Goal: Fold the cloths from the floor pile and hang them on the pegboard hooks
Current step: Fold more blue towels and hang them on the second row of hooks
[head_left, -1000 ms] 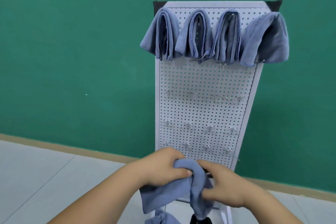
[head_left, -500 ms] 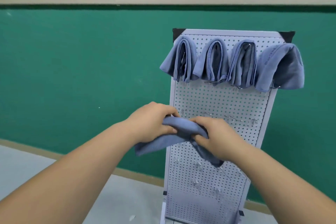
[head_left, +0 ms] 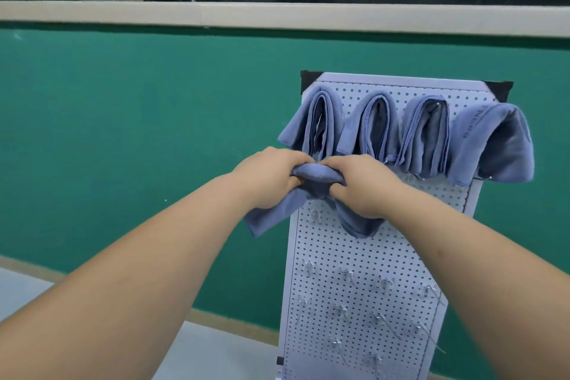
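Note:
A white pegboard (head_left: pixel 367 271) stands upright against the green wall. Several folded blue cloths (head_left: pixel 379 128) hang side by side along its top row of hooks. Just below that row, at the board's left side, I hold another folded blue cloth (head_left: pixel 277 213) against the board. My left hand (head_left: pixel 268 179) grips its left part and my right hand (head_left: pixel 359 185) grips its right part, thumbs tucked under the fold. The cloth's ends hang down under both hands. Bare metal hooks (head_left: pixel 345 274) stick out in the lower rows.
The green wall (head_left: pixel 123 133) with a beige ledge on top runs behind the board. Grey floor (head_left: pixel 216 355) shows at the bottom left. The floor pile is out of view.
Both hands have lifted the cloth from low in front of the board up to just under the top row. My view has tilted upward, and the floor pile has dropped out of sight.

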`<state>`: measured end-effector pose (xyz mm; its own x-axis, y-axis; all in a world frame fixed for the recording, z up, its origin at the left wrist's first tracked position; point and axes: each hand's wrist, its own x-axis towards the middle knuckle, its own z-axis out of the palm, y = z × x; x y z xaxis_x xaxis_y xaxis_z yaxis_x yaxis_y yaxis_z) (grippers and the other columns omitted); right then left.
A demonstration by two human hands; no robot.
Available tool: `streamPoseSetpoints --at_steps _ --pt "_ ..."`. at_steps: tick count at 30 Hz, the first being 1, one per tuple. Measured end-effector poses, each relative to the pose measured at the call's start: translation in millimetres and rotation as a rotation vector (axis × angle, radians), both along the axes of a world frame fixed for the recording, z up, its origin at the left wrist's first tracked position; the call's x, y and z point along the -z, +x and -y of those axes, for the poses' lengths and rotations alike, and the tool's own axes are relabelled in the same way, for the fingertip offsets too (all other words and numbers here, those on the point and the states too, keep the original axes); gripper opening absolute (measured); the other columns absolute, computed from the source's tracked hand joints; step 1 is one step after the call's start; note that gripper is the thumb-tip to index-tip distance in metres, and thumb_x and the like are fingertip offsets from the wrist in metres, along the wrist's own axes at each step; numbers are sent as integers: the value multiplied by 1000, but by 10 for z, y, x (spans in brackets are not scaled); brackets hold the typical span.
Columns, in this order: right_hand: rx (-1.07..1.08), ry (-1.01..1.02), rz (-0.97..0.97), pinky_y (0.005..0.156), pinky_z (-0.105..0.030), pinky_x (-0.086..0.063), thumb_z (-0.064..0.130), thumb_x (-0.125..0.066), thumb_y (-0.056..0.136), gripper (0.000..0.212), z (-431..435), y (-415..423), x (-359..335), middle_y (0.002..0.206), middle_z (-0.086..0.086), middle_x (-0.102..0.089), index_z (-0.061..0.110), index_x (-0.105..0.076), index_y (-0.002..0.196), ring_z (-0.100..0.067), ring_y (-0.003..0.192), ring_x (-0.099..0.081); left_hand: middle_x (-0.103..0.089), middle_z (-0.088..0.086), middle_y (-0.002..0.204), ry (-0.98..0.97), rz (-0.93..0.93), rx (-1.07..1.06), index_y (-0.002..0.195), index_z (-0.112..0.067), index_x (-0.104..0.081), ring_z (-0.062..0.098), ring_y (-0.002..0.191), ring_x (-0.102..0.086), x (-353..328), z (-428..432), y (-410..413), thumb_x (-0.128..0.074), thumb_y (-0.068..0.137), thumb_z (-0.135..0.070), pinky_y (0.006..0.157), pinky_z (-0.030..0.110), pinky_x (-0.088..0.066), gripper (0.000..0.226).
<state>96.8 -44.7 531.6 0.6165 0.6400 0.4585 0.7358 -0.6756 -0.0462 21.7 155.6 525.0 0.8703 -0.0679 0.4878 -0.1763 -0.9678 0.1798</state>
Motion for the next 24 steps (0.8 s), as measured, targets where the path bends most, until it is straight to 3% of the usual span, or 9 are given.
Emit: streamPoseSetpoints --at_steps 4,10,14,17,20,24 --pt "32 -16 -3 86 -47 -57 25 -54 88 53 -55 81 -188 109 11 -72 52 -56 133 -23 100 -63 -73 -7 116 31 -36 24 132 -43 -65 24 101 -64 -262 -30 158 -58 102 -27 91 42 -54 35" --pt "131 28 122 80 -44 -56 25 -47 93 49 -82 229 -438 115 0 -70 47 -53 137 -31 99 -63 -67 0 93 26 141 -101 96 -27 -63 31 86 -62 -445 -30 377 -58 98 -30 79 49 -57 6" --pt "240 26 228 68 -39 -42 22 -46 98 40 -166 298 -462 109 -8 -64 36 -53 134 -36 91 -58 -67 1 100 60 257 -183 108 -28 -63 34 87 -62 -481 14 458 -53 98 -26 75 46 -56 14" --pt "276 78 315 66 -39 -40 21 -48 98 32 -201 307 -402 96 -4 -57 29 -54 129 -35 83 -54 -64 2 102 108 326 -240 111 -24 -60 34 87 -61 -453 45 534 -49 98 -20 68 42 -49 17" --pt "259 126 371 67 -41 -43 23 -51 99 30 -217 335 -326 104 -3 -66 29 -54 128 -34 85 -56 -61 2 108 170 371 -270 116 -23 -57 34 93 -60 -399 58 612 -49 100 -18 66 41 -43 18" --pt "192 231 308 70 -40 -43 31 -50 97 34 -160 384 -331 105 -6 -69 35 -57 130 -35 89 -56 -64 -2 111 87 394 -211 117 -28 -59 33 96 -61 -437 27 610 -50 99 -24 72 42 -49 20"
